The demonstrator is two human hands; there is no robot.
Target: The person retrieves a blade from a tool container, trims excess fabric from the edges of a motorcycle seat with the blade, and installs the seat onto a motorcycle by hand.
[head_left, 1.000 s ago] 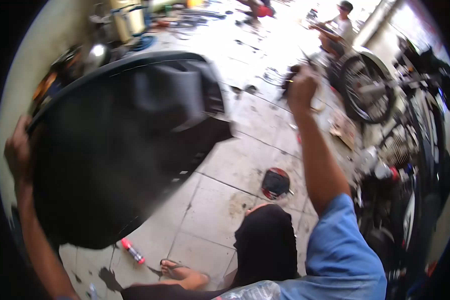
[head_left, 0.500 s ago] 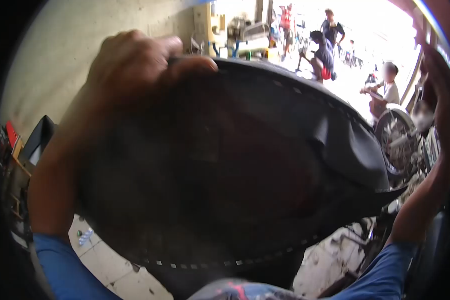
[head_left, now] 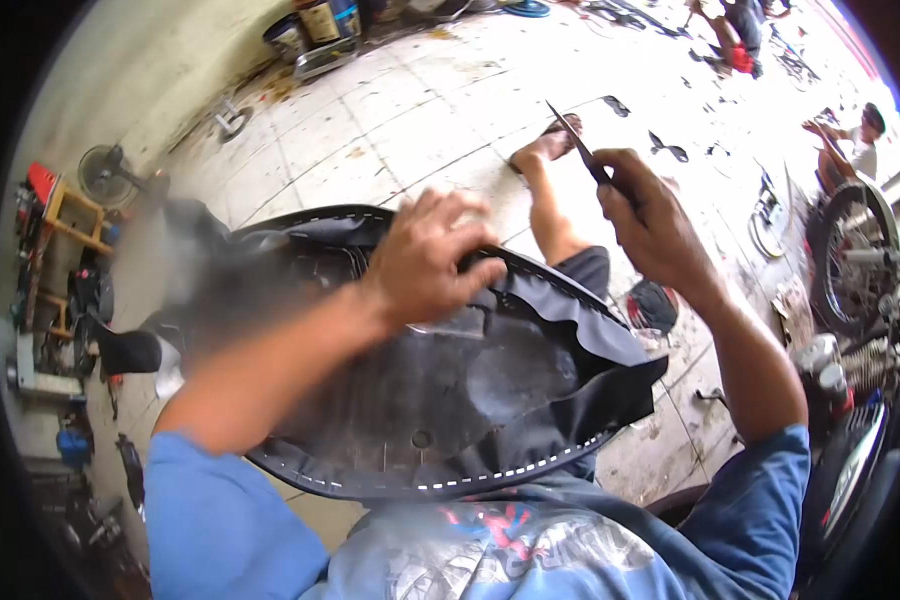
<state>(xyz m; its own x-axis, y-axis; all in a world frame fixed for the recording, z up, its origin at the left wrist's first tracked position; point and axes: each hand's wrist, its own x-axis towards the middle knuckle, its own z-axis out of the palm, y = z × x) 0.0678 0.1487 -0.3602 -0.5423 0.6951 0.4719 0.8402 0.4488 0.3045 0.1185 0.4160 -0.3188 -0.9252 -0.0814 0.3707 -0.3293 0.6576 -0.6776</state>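
Over a black seat, toward its twelve o'clock, the left hand, fingers apart, perhaps steadies it; at one, the right hand clamps a pointed tool, seemingly for clearance.

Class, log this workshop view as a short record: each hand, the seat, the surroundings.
Left hand: over the far rim of the seat
Right hand: holding a pointed tool, tip toward the view's top left
Seat: hollow underside showing, white marks along its near rim
Floor: pale tiles
Right of view: spoked wheel
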